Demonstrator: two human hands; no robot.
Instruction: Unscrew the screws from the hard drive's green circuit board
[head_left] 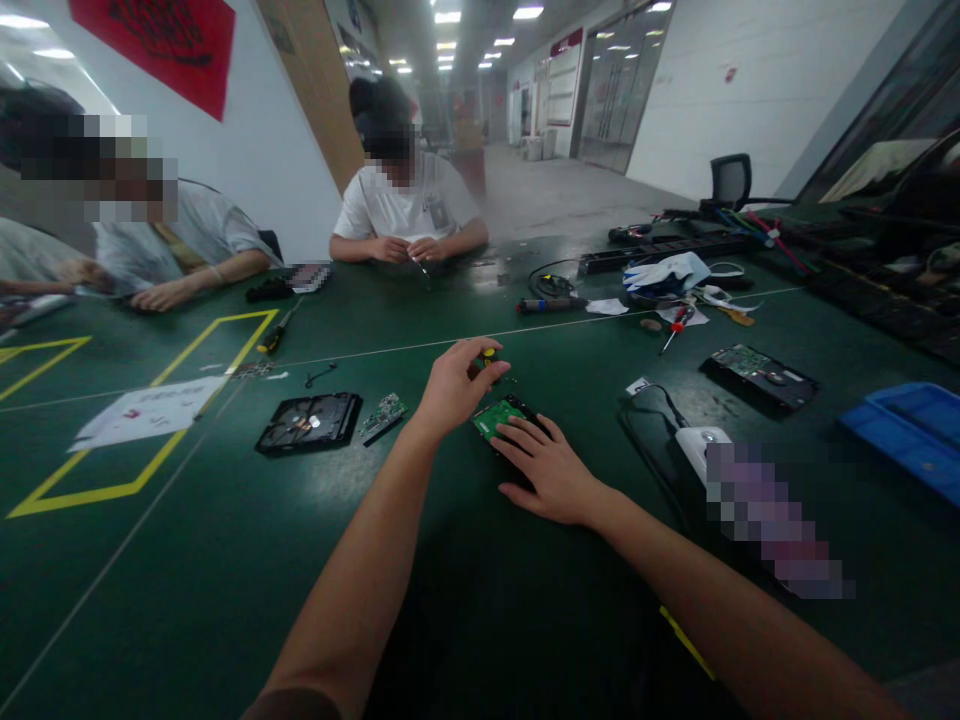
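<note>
A hard drive [501, 418] with a green circuit board lies on the dark green table in front of me. My right hand [551, 465] rests on its near right part, fingers spread flat and covering much of it. Just above the drive's far end, my left hand [463, 385] is closed, thumb and fingers around a small screwdriver [490, 355] with a yellow and black handle. Most of that tool is hidden by the fingers. To the left are a loose circuit board [384, 418] and a second black drive [310, 422].
Another drive [761, 378] lies to the right, near a blue tray [907, 435]. A white power strip [705, 450] with a cable is close to my right forearm. Farther back are a red screwdriver [679, 325] and white gloves [667, 272]. Co-workers sit across the table.
</note>
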